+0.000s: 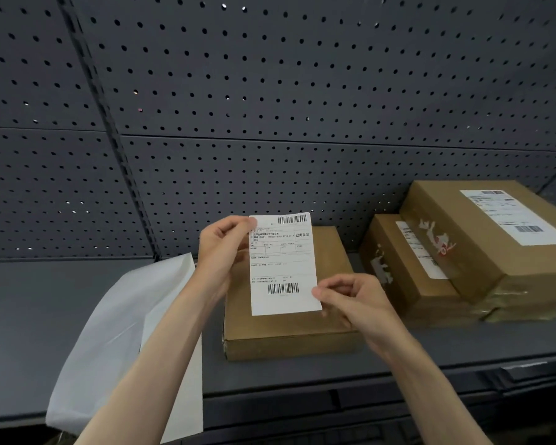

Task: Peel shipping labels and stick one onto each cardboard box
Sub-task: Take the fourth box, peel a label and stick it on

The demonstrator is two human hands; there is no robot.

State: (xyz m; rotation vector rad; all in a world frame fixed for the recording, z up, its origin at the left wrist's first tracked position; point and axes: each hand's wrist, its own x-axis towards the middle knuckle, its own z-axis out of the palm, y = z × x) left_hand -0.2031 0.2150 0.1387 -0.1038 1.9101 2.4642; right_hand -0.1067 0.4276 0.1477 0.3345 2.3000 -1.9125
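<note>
A white shipping label point(283, 263) with two barcodes is held upright in the air above a plain cardboard box point(289, 335) on the shelf. My left hand point(223, 248) pinches the label's upper left corner. At the lower right edge, my right hand point(355, 298) pinches it between thumb and fingers. The box under the label shows no label on its visible top. To the right lie two more cardboard boxes, a flat one point(408, 271) and a bigger one point(482, 239) resting partly on it, each bearing a white label.
A sheet of white backing paper point(119, 342) lies on the grey shelf point(29, 316) to the left, hanging over its front edge. A dark pegboard wall point(238, 107) rises behind the boxes. The shelf's front lip runs across the bottom.
</note>
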